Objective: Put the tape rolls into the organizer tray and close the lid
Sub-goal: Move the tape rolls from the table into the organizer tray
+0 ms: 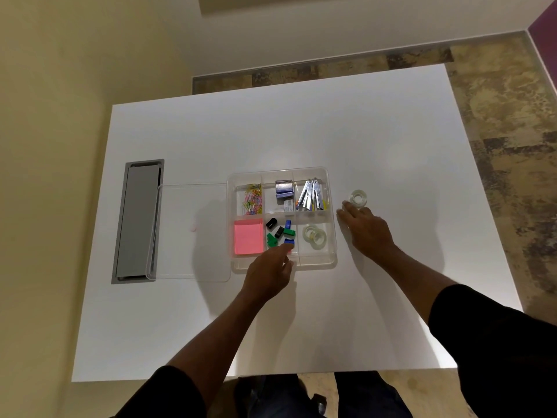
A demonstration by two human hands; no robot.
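A clear organizer tray [331, 260] with several compartments lies on the white table [271, 327]. Two clear tape rolls [314, 235] rest in its near right compartment. Another clear tape roll [358, 197] sits on the table just right of the tray. My right hand [364, 229] lies flat and open beside the tray, fingertips close to that roll without holding it. My left hand [269, 273] rests at the tray's near edge, fingers loosely spread, holding nothing. The clear lid [193, 230] lies flat to the left of the tray.
Other compartments hold coloured paper clips [252, 199], a pink note pad [248, 236], coloured binder clips [280, 232], staple boxes [284, 191] and metal clips [310, 194]. A grey cable hatch [137, 221] is set into the table at left, partly under the lid.
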